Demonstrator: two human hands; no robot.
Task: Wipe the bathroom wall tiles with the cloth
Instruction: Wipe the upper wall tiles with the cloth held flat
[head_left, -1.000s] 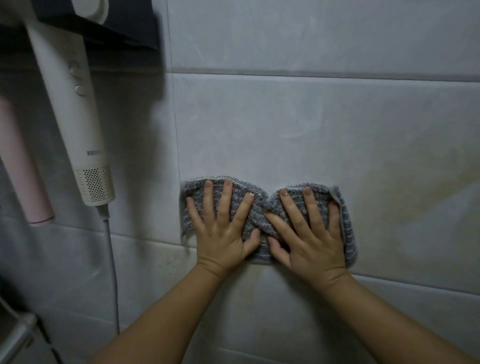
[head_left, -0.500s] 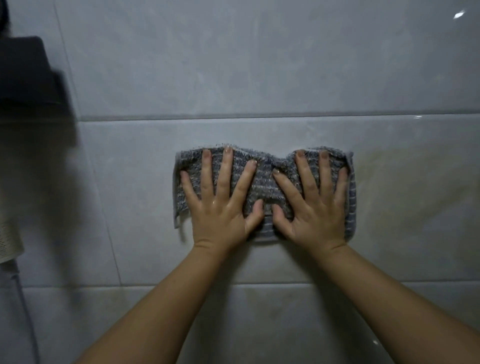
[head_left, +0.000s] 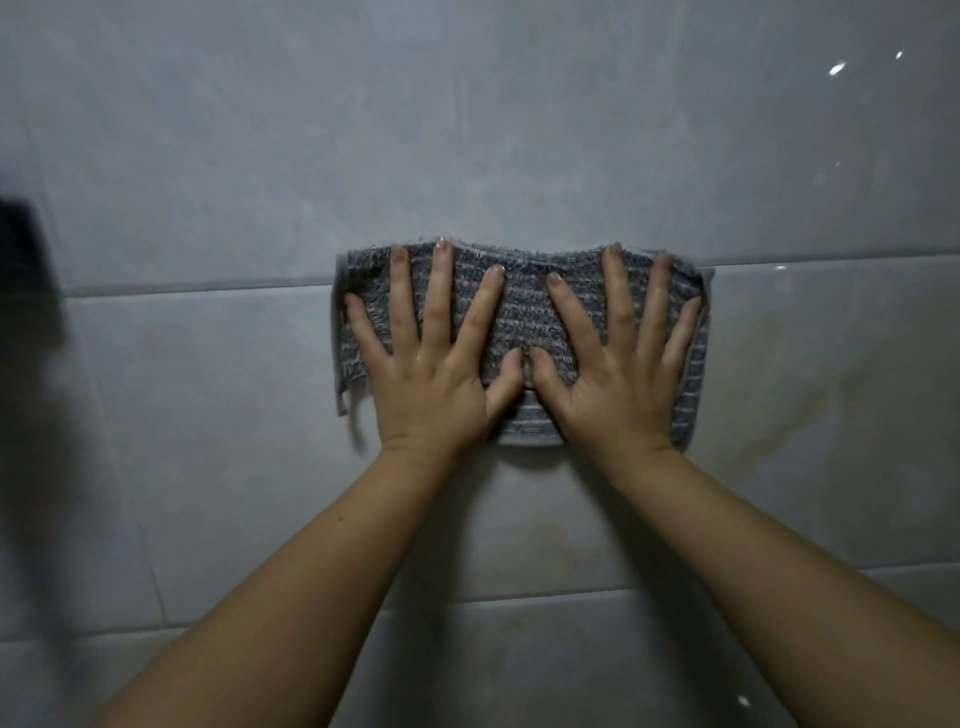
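— Where is the cloth?
— The grey striped cloth (head_left: 524, 322) lies flat against the wall tiles (head_left: 467, 130), pinned under both hands. Its top edge sits level with the tips of the longest fingers (head_left: 441, 291). It covers the upper grout line (head_left: 208, 287), which runs out to either side of them.

— And the hands?
— The left hand (head_left: 431, 384) presses the cloth's left half and the right hand (head_left: 618, 384) presses its right half. All the fingers are straight and spread apart, flat on the fabric and curled round nothing. The 2 thumbs point inward and meet, or nearly meet, at the cloth's middle. I cannot tell which.

— Does any cloth show beyond them?
— Yes. A narrow strip with a loose corner hangs outside the left little finger. Another strip runs outside the right little finger, and a band shows below the thumbs, between the 2 wrists.

— Anything else nearby?
— A dark blurred object (head_left: 21, 244) sits well to the left of the left fingers, and I cannot tell what it is. To the right of the right fingers the tile carries a faint yellowish stain (head_left: 805, 395). The lower grout line (head_left: 519, 597) crosses behind the forearms, well below the fingers.
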